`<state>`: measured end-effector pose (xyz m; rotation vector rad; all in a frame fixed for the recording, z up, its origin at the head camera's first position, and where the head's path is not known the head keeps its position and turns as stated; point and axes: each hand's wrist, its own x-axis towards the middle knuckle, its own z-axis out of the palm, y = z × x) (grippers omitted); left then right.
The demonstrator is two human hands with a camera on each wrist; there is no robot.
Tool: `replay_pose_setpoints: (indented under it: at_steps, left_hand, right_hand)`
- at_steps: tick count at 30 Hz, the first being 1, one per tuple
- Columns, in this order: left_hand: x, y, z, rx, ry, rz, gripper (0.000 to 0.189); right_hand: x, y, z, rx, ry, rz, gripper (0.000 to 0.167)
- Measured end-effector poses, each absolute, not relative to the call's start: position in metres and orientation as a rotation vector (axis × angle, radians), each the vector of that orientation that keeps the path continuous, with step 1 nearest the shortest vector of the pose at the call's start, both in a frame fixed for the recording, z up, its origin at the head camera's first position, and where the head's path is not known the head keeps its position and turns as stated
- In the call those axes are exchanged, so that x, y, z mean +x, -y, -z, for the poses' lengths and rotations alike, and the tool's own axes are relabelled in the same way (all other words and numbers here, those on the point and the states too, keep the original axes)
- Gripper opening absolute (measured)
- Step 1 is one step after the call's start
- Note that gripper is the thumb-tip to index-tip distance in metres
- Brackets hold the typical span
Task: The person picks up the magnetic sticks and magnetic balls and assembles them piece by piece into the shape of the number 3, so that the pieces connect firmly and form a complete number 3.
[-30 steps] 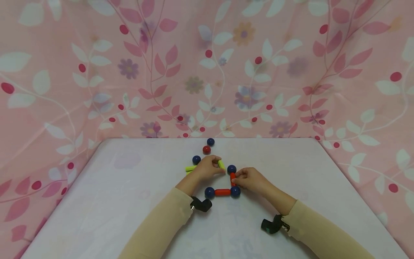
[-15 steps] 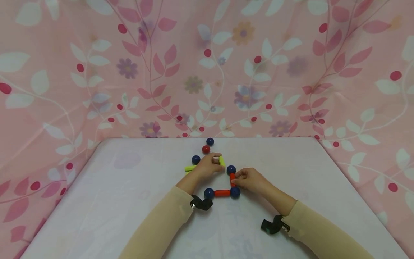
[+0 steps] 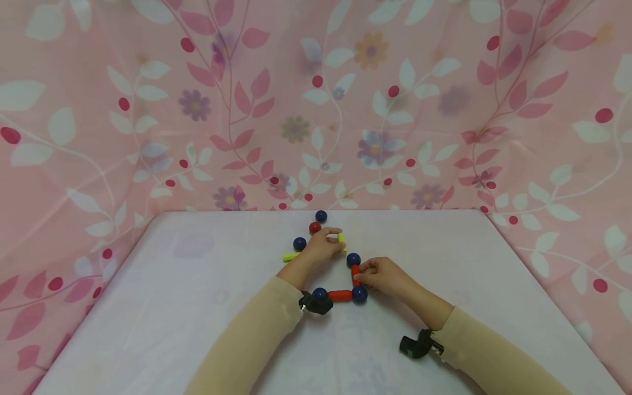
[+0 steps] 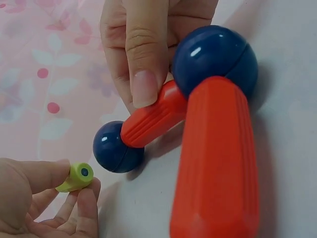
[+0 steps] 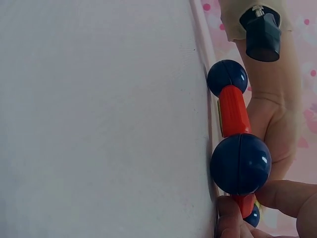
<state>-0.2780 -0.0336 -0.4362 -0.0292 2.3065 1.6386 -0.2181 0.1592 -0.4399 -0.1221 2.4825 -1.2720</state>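
My left hand (image 3: 320, 248) pinches a yellow-green magnetic rod (image 3: 342, 241) between thumb and fingers, beyond the far blue ball (image 3: 353, 259). In the left wrist view this rod (image 4: 79, 177) points one end, with a dark round centre, at the camera; it is apart from the nearby blue ball (image 4: 118, 147). My right hand (image 3: 385, 274) pinches a red magnetic rod (image 3: 355, 274) that joins the far ball to a blue corner ball (image 3: 360, 294). From that corner a second red rod (image 3: 340, 295) runs left to another blue ball (image 3: 320, 295), partly covered by the left wrist camera.
Behind and left of my left hand lie a loose blue ball (image 3: 299, 244), a red ball (image 3: 314, 226) and a farther blue ball (image 3: 321, 216). Another yellow-green rod (image 3: 289, 257) is partly hidden by the left hand. A flowered pink cloth (image 3: 266, 120) hangs behind the white table (image 3: 148, 307).
My left hand has shifted away from me and slightly right, carrying the yellow-green rod, which has turned a little. The right hand keeps its grip on the red rod in nearly the same place.
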Motion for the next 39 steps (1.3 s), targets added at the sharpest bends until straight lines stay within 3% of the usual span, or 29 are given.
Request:
replay_pose_setpoints:
  at_steps: [17,39]
  left_hand:
    - [-0.286,0.024,0.449,-0.089,-2.296,-1.616,0.041]
    - [-0.284,0.02,0.455,0.039,-2.378,-1.56,0.043]
  right_hand:
    - [-0.215,-0.158,0.438,-0.142,-2.466,1.28,0.027]
    - [-0.215,-0.159,0.439,-0.123,-2.457,1.293,0.029]
